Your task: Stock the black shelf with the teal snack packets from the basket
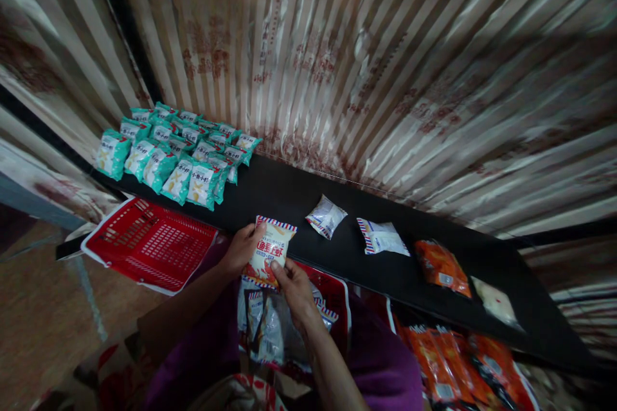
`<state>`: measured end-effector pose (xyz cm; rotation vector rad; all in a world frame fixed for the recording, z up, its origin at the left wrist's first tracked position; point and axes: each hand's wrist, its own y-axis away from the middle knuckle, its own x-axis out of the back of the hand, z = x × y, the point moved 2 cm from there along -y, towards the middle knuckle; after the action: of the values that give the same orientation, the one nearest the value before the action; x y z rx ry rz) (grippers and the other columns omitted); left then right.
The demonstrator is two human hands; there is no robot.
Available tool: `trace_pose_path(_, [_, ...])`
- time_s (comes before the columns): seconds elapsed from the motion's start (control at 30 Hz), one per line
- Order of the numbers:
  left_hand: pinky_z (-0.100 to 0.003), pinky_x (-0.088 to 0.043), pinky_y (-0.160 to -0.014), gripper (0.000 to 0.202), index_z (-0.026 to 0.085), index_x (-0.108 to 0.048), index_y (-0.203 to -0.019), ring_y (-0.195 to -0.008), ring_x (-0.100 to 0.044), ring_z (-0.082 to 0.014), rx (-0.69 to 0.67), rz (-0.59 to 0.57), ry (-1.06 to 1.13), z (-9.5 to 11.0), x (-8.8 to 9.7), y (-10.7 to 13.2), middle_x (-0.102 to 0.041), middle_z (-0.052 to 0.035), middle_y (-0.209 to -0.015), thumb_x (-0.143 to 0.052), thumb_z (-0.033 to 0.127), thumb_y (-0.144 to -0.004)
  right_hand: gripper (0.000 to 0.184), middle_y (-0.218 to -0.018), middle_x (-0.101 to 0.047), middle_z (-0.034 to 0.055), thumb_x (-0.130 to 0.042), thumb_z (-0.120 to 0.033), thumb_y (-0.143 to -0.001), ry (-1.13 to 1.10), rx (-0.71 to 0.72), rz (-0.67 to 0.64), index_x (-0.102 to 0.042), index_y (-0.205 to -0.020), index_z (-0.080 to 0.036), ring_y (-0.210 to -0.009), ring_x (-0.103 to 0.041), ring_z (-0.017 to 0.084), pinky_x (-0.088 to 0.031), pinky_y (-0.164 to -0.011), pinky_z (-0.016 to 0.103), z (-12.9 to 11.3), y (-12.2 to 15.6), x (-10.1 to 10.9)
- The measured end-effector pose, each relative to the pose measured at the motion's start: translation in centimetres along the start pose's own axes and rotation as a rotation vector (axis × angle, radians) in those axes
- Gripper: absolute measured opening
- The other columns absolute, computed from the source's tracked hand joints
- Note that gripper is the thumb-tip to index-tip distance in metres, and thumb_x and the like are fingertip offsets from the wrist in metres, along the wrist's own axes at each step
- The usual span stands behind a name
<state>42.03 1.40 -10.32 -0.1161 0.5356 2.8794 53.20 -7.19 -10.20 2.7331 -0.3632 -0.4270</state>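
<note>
Between both hands is a white snack bag (270, 245) with red print and red-and-blue striped ends, held at the near edge of the black shelf. My left hand (242, 249) grips its upper left side. Fingers of my right hand (293, 286) close on its lower right corner, thumb on the front. Below them, a red basket (345, 298) holds several similar striped bags (270, 327). On the shelf, two striped bags lie apart: a silvery one (326, 216) and a white one (384, 237) to its right.
Several teal snack bags (159, 167) stand in rows at the shelf's left end. A red basket (159, 241) sits below them. Rightward on the black shelf (284, 180) lie an orange bag (441, 268) and a whitish packet (495, 302); more orange bags (434, 359) are below.
</note>
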Motion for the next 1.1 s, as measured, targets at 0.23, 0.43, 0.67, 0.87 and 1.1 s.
trace_pose_path(0.23, [-0.027,-0.047,-0.069,0.044,0.016,-0.066,-0.087,-0.078,-0.063,-0.0191,0.022,-0.077,0.077,0.9,0.8,0.0,-0.07,-0.0044,-0.086,-0.067,0.055,-0.065,0.044,-0.078,-0.073,0.0038,-0.074,-0.053,-0.061,0.04,0.031,0.077,-0.067,-0.087,-0.018,-0.068,-0.065,0.02,-0.051,-0.071,0.035,0.0,-2.5,1.0])
trace_pose_path(0.43, [-0.03,-0.05,-0.07,0.046,0.016,-0.063,-0.098,-0.086,-0.066,-0.0227,0.071,-0.174,0.088,-0.5,1.5,0.1,-0.071,-0.0069,-0.093,-0.073,0.045,-0.063,0.043,-0.072,-0.072,0.0034,-0.074,-0.051,-0.061,0.031,0.056,0.134,-0.066,-0.085,-0.016,-0.063,-0.064,0.018,-0.049,-0.062,0.03,-0.7,-4.3,1.4])
trace_pose_path(0.67, [-0.025,-0.049,-0.06,0.035,0.017,-0.064,-0.097,-0.067,-0.064,-0.0156,0.023,-0.093,0.019,-2.4,1.4,-1.8,-0.071,-0.0017,-0.078,-0.065,0.036,-0.067,0.04,-0.078,-0.073,0.0045,-0.075,-0.048,-0.063,0.001,0.002,0.06,-0.065,-0.087,-0.017,-0.067,-0.067,0.02,-0.051,-0.066,0.032,-1.5,-5.7,1.1])
trace_pose_path(0.87, [-0.022,-0.043,-0.053,0.029,0.017,-0.067,-0.09,-0.057,-0.058,-0.0131,-0.045,0.005,-0.025,-2.1,1.7,-3.5,-0.067,0.0011,-0.065,-0.062,0.034,-0.067,0.04,-0.082,-0.074,0.0053,-0.076,-0.045,-0.063,0.041,-0.006,-0.042,-0.064,-0.091,-0.019,-0.075,-0.069,0.022,-0.052,-0.072,0.034,-3.1,-6.6,0.3])
trace_pose_path(1.1, [-0.026,-0.051,-0.067,0.036,0.017,-0.066,-0.093,-0.075,-0.066,-0.018,-0.064,0.085,0.018,-2.3,1.8,-6.4,-0.072,-0.0023,-0.08,-0.065,0.036,-0.064,0.047,-0.083,-0.073,0.0055,-0.076,-0.047,-0.058,0.186,0.018,0.016,-0.065,-0.09,-0.015,-0.076,-0.067,0.022,-0.051,-0.077,0.034,-3.0,-9.8,0.3])
